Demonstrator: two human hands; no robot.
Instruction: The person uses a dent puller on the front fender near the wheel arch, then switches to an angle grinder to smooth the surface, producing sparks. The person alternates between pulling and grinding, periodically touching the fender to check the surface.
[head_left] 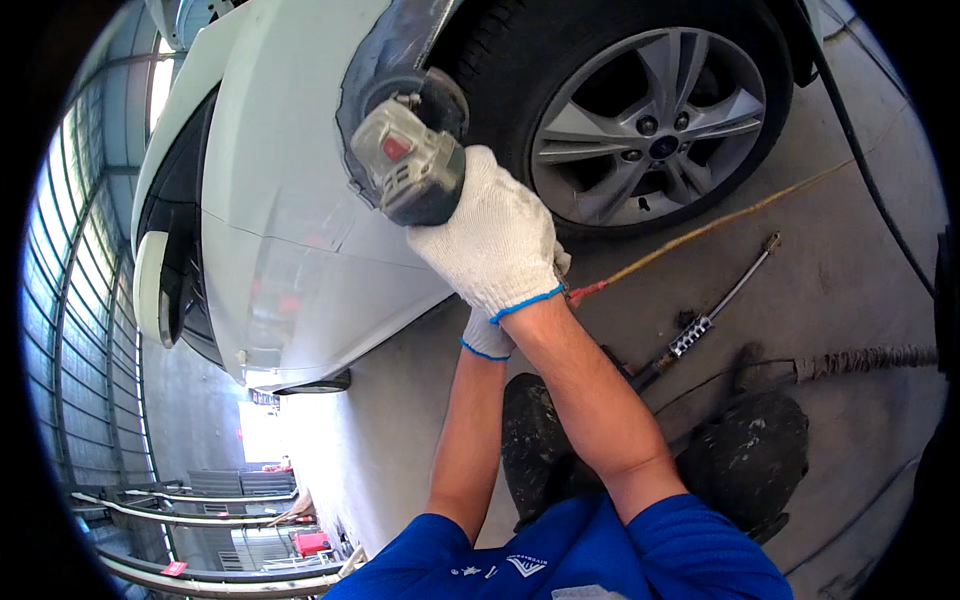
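Observation:
My right hand, in a white knitted glove with a blue cuff, is closed round an angle grinder that has a grey head and a red button. The grinder's dark disc is against or very close to a bare grey patch on a white car's fender, beside the wheel arch. Gloved too, my left hand lies behind the right and is mostly hidden. It seems wrapped round the rear of the grinder, where a yellow cord with red tape comes out.
The car's wheel with its silver rim is just right of my hands. On the floor lie a long metal tool with a perforated sleeve, a wrapped hose and a black cable. My knees are bent below. A side mirror juts out left.

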